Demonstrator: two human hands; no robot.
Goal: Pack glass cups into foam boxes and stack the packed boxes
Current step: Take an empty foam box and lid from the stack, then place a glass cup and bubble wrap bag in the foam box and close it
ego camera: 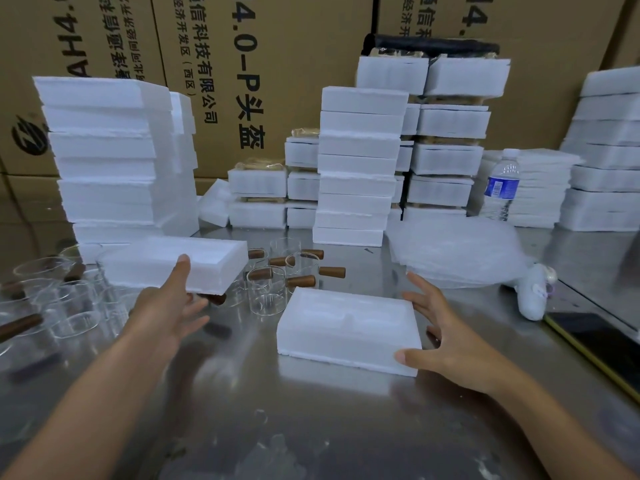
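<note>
Right hand (446, 337) spread loose, thumb touching foam box (346, 327) corner. Left hand (166, 306) pinches foam piece (145, 265) edge above glass cups (266, 299). Foam likely light, crumbly: hold edges; glass fragile, slick.

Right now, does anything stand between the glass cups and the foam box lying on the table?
Nothing visible does. The nearest cups stand right by the box's far left corner. The left hand holds another foam piece above the cups farther left, and the right hand is at the box's right side.
</note>
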